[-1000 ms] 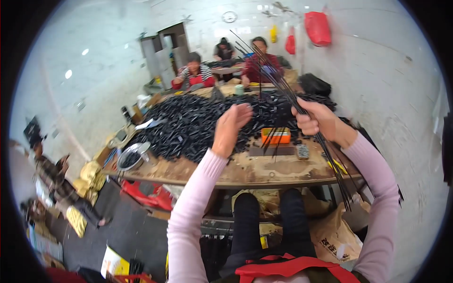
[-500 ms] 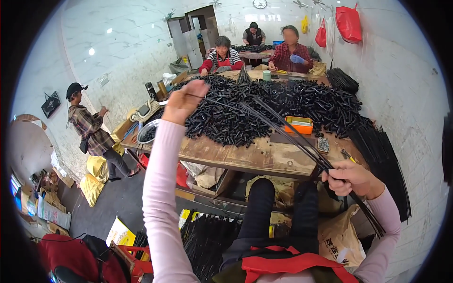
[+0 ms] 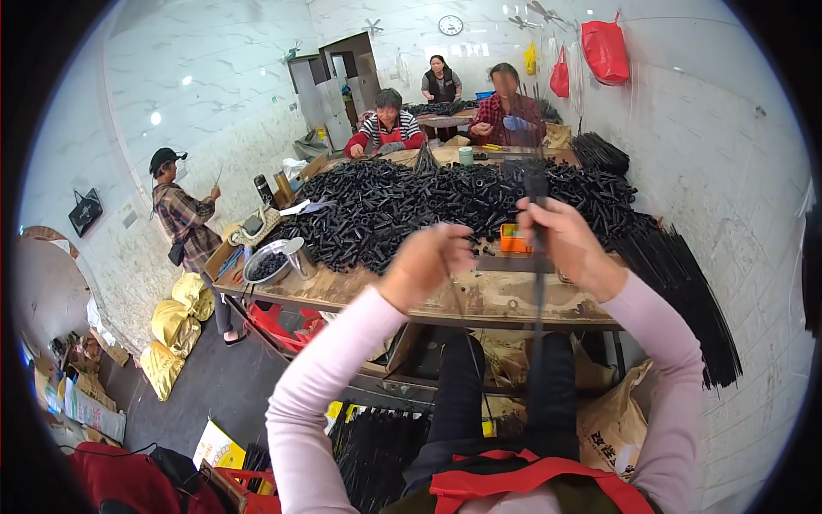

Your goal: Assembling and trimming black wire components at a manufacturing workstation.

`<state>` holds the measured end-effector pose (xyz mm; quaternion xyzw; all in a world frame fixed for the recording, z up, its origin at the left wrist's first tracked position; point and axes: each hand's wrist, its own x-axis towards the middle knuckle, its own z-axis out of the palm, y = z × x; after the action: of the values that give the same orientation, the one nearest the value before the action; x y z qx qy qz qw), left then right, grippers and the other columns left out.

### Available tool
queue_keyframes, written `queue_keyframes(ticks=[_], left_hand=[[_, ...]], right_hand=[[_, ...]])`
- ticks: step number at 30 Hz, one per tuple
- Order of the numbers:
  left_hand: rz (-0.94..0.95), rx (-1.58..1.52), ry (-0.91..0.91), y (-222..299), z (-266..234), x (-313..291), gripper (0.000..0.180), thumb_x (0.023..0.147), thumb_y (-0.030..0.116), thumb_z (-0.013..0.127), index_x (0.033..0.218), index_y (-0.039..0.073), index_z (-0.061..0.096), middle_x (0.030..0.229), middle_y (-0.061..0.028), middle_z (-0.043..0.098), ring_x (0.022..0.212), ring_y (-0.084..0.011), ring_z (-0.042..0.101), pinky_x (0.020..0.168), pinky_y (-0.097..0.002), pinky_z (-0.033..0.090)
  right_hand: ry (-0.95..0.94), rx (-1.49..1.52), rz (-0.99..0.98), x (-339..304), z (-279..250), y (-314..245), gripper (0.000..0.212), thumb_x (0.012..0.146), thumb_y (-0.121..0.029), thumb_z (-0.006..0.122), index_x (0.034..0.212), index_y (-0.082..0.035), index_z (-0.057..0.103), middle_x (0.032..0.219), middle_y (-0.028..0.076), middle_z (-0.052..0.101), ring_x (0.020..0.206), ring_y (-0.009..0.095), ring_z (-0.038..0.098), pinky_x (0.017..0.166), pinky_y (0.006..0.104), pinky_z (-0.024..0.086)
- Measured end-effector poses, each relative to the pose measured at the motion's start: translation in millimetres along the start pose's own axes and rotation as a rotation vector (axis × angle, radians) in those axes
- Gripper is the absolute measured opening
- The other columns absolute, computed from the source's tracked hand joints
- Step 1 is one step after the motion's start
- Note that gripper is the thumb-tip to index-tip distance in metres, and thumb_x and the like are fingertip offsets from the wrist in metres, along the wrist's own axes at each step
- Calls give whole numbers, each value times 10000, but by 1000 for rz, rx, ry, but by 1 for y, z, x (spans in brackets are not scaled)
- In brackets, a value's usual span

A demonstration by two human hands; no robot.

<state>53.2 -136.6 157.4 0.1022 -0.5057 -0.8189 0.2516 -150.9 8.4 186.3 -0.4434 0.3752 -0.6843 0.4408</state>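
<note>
Ahead of me over the table's near edge, my right hand (image 3: 569,244) is closed round a bundle of thin black rods (image 3: 538,300), which stands nearly upright and is smeared by motion. To its left, my left hand (image 3: 425,267) is blurred, its fingers curled at the upper end of a single thin black rod (image 3: 463,313) that hangs down toward my lap. Behind both hands spreads a wide heap of short black tubes (image 3: 385,206) on the wooden table (image 3: 411,291). An orange box (image 3: 514,240) sits just left of my right hand.
A metal bowl (image 3: 265,267) of small dark pieces and a metal cup (image 3: 300,257) stand at the table's left. Long black rods (image 3: 681,291) overhang its right end; more rods (image 3: 381,450) lie below. People work across the table, and a person (image 3: 184,214) stands at left.
My left hand has come down and right, toward my right hand. My right hand has risen and moved left, and its rod bundle has turned from slanted to nearly upright.
</note>
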Motion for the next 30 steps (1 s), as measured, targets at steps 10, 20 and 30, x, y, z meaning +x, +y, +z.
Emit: queue_keyframes(ticks=[10, 20, 30], left_hand=[[57, 104, 63, -51, 62, -52, 371, 1067, 361, 306, 1188, 67, 498, 750, -12, 504, 545, -89, 416, 489, -230, 357], [47, 286, -208, -44, 48, -46, 293, 1032, 211, 469, 1268, 38, 484, 903, -30, 587, 684, -95, 553, 563, -238, 465], [-274, -88, -452, -35, 9, -95, 461, 1021, 318, 460, 1293, -54, 476, 1242, -225, 591, 1145, -316, 601, 1002, -481, 478]], right_hand=[[-54, -731, 21, -24, 37, 3, 340, 979, -343, 539, 934, -19, 635, 887, 112, 688, 707, 152, 648, 662, 321, 525], [15, -11, 141, 45, 19, -20, 464, 948, -413, 602, 1189, -27, 511, 1079, 188, 651, 982, 282, 658, 862, 364, 537], [-294, 55, 187, -7, 84, 17, 342, 991, -187, 527, 1274, 2, 490, 1133, 210, 630, 1081, 344, 635, 940, 455, 535]])
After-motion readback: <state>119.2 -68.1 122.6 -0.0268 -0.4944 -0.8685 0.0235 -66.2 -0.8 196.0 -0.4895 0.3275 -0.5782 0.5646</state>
